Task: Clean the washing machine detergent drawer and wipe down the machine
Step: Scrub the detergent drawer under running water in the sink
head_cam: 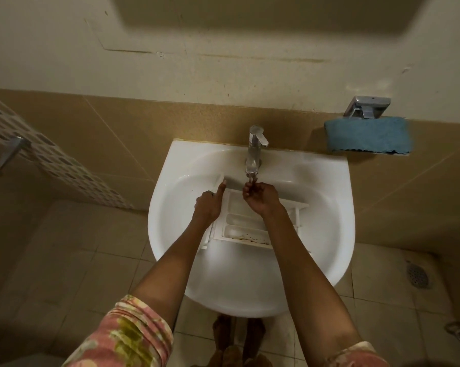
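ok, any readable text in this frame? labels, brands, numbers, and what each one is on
No readable text in this view.
detergent drawer: any compartment marks are too small to read.
tap: no brand or marking visible.
metal holder on the wall: no lettering visible.
blue cloth: no tag or print visible.
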